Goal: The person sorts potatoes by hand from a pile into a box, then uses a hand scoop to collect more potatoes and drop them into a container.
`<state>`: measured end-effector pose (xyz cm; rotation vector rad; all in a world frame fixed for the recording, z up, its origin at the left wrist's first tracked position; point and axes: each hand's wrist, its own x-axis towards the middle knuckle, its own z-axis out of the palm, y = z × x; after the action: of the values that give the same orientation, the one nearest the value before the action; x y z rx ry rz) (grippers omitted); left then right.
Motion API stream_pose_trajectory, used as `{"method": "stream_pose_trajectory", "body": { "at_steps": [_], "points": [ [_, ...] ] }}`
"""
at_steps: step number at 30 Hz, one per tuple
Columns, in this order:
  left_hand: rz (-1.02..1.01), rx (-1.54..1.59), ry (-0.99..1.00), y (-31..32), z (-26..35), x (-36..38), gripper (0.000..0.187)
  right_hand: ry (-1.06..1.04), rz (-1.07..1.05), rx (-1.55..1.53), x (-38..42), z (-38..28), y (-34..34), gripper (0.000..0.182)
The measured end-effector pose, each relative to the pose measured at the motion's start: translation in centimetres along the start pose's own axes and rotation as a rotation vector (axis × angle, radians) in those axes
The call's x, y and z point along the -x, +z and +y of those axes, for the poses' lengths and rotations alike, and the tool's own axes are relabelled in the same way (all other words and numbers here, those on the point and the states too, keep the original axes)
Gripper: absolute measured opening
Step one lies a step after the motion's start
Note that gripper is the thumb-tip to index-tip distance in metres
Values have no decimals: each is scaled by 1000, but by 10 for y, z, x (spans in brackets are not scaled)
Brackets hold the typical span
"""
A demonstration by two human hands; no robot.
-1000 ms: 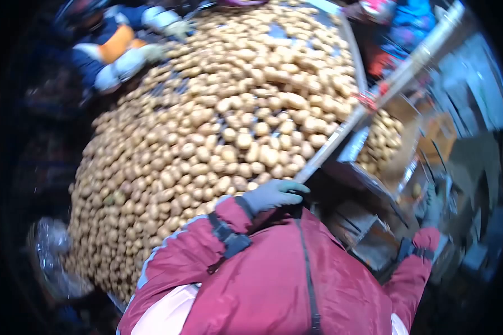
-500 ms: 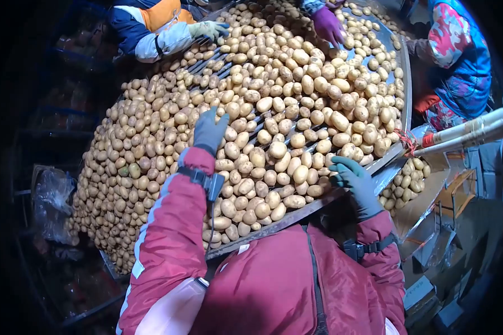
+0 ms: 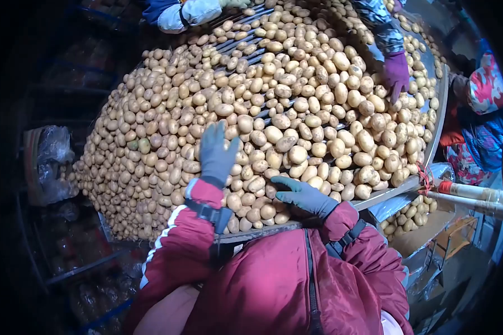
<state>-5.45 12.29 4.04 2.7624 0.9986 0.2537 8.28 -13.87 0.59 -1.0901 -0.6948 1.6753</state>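
Observation:
A wide heap of potatoes (image 3: 173, 111) covers the slatted sorting table (image 3: 243, 44). My left hand (image 3: 217, 155), in a grey-green glove, lies on the potatoes left of the middle, fingers apart and pointing away from me. To its right, my right hand (image 3: 304, 196), gloved alike, rests over potatoes near the table's front edge, its thumb and fingers spread toward the left. Nothing shows held in either hand. A greenish potato (image 3: 144, 146) lies in the heap left of my left hand.
A co-worker's purple-gloved hand (image 3: 397, 72) touches potatoes at the upper right; another's pale glove (image 3: 235, 3) is at the top edge. A third person (image 3: 480, 123) stands at the right. White poles (image 3: 469, 195) jut out there, near more potatoes (image 3: 411, 218). Clear plastic (image 3: 55, 162) hangs at left.
My right hand has moved left from the table's edge onto the potatoes. My left hand is nearer the front edge relative to the heap. The purple-gloved hand has come closer. The view has shifted.

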Motion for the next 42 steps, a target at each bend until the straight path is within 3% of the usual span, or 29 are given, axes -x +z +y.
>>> {"method": "stream_pose_trajectory", "body": {
  "at_steps": [1, 2, 4, 6, 8, 9, 11, 12, 14, 15, 16, 17, 18, 21, 23, 27, 29, 30, 31, 35, 36, 37, 39, 42],
  "points": [
    [107, -201, 27, -4, -8, 10, 62, 3, -8, -4, 1, -5, -1, 67],
    [-23, -47, 2, 8, -5, 17, 65, -7, -10, -23, 1, -11, -2, 68],
    [-143, -214, 23, 32, 46, 21, 73, -12, 25, -61, -4, -11, -6, 72],
    [27, 44, -59, 60, 74, 16, 70, 41, 109, -24, -2, -16, -19, 75],
    [-37, 170, -89, 59, 113, 5, 69, 74, 166, -159, 0, -29, -20, 71],
    [-21, 147, 24, 72, 119, 3, 68, 49, 121, -365, -4, -27, -24, 62],
    [-221, 549, 44, 74, 140, -4, 67, 144, 145, -70, -5, -19, -58, 56],
    [-217, 555, 38, 68, 140, -4, 67, 151, 143, -64, -3, -31, -57, 56],
    [-208, 659, 5, 53, 135, -9, 65, -63, 272, 2, 5, -63, -53, 56],
    [-166, 569, 53, 38, 123, -14, 63, -219, 382, 11, 5, -53, -59, 58],
    [-73, 470, 108, 29, 99, -17, 56, -171, 434, -35, 12, -61, -65, 58],
    [-49, 864, -62, 17, 77, -27, 47, -123, 488, -85, 19, -67, -71, 57],
    [27, 562, -110, 5, 47, -35, 40, -191, 468, -316, 22, -57, -79, 50],
    [193, 141, -13, -2, -31, -68, 46, -73, 456, -261, 37, -72, -58, 41],
    [-10, 95, -51, 14, -57, -78, 55, -23, 407, -321, 36, -65, -44, 36],
    [-11, -75, -188, 25, -5, -81, 53, -22, 404, -277, 32, -48, -26, 40],
    [45, 118, -159, 31, 8, -81, 51, 54, 357, -363, 29, -37, -22, 40],
    [-115, 162, -177, 26, 17, -81, 52, 48, 360, -383, 28, -33, -19, 41],
    [-106, 178, -74, 32, 25, -73, 53, 46, 361, -379, 26, -33, -18, 41],
    [-298, 1027, -350, 23, 79, -26, 47, 64, 465, -448, 20, -42, -8, 43],
    [-375, 777, -315, 13, 90, -13, 45, 45, 529, -511, 20, -44, -6, 43],
    [-468, 773, -148, 9, 100, 0, 50, 46, 536, -513, 23, -42, -8, 43],
    [-639, 736, -61, -7, 119, 16, 56, 143, 441, -830, 28, -35, -11, 44],
    [-426, 624, -28, -3, 118, -8, 58, 95, 481, -740, 40, -29, -5, 40]
  ]
}}
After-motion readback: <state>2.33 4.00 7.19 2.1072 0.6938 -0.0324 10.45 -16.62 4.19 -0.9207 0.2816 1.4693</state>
